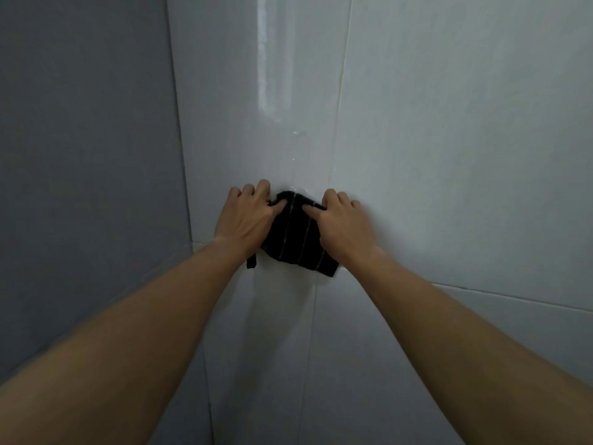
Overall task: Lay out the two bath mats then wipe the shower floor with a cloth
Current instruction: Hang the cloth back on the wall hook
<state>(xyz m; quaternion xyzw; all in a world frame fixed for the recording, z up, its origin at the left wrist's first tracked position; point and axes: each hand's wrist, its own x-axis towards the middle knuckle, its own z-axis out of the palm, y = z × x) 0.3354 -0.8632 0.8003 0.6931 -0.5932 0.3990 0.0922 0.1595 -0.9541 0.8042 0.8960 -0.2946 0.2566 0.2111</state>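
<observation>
The left hand (pixel 247 220) and right hand (pixel 345 221) clutch the black, pale-striped cloth (pixel 296 239), fingers curled, bearing down on the glossy white tiled floor (pixel 449 155) — evidently for scrubbing pressure.

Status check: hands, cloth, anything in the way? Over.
Left hand and right hand both grip the black striped cloth, bunched against pale tile. Shiny streak above it. No mats in view; nothing blocks the cloth.

Black cloth (pixel 296 234) w/ thin pale stripes, bunched, flat against white tile.
</observation>
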